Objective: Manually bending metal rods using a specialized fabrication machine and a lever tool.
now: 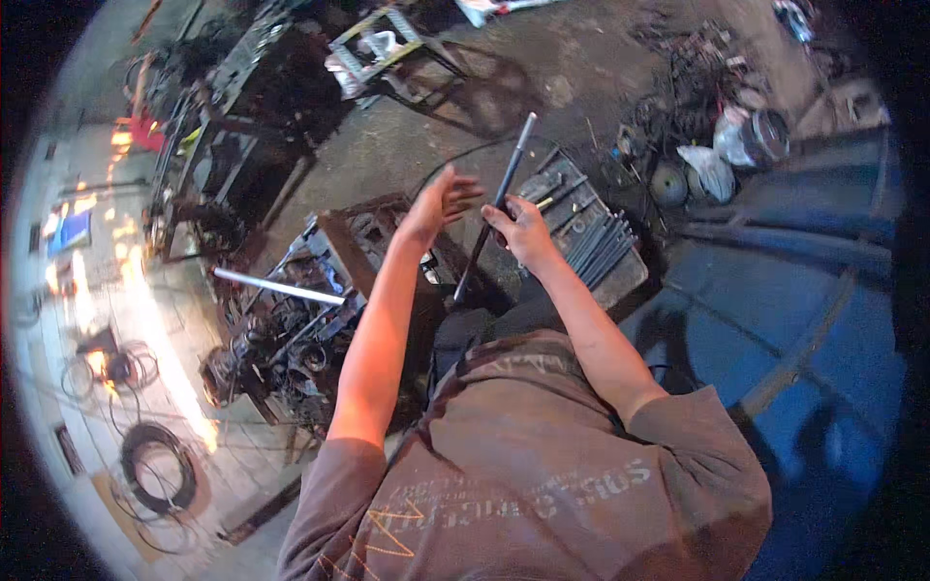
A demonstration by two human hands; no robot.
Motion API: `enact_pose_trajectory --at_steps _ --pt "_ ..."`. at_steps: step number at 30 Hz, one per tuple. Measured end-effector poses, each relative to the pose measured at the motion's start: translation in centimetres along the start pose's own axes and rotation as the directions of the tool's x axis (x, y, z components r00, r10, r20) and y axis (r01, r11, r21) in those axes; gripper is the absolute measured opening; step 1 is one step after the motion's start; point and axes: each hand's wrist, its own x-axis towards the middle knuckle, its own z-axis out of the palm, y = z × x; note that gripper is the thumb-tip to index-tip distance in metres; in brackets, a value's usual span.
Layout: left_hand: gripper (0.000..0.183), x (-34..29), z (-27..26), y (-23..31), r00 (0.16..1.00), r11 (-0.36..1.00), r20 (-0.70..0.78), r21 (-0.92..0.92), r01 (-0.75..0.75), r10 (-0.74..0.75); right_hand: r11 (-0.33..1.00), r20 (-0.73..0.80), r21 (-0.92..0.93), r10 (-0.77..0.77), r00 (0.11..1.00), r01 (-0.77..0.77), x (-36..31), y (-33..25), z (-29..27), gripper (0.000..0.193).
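Metal rod (509, 176) | right hand (524, 232) gripping it | left hand (444, 207) hovering wide, empty | seemingly underway, more rods (599, 250) lying in tray (635, 281)

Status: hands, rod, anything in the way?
Right hand gripping metal rod, tilted. Left hand open, off the rod. Nearest clutter: tray of rods beside right hand.
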Motion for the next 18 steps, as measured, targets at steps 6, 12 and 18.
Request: enact_pose_trajectory --at_steps 6,12,18 --pt "0.043 5.6 3.2 -12.6 0.948 0.715 -0.264 0.696 0.059 0.178 0.902 -0.392 0.058 0.414 0.821 -0.427 3.7 17.2 -11.1 0.036" --pt "0.033 9.1 11.1 -14.5 0.992 0.732 -0.082 0.681 -0.013 0.094 0.866 -0.726 0.01 0.351 0.591 -0.501 5.8 30.8 -17.3 0.04" --pt "0.032 14.3 15.8 -14.7 0.998 0.761 -0.036 0.649 -0.022 0.06 0.742 -0.709 -0.092 0.419 0.567 -0.664 7.2 34.7 -23.0 0.039"
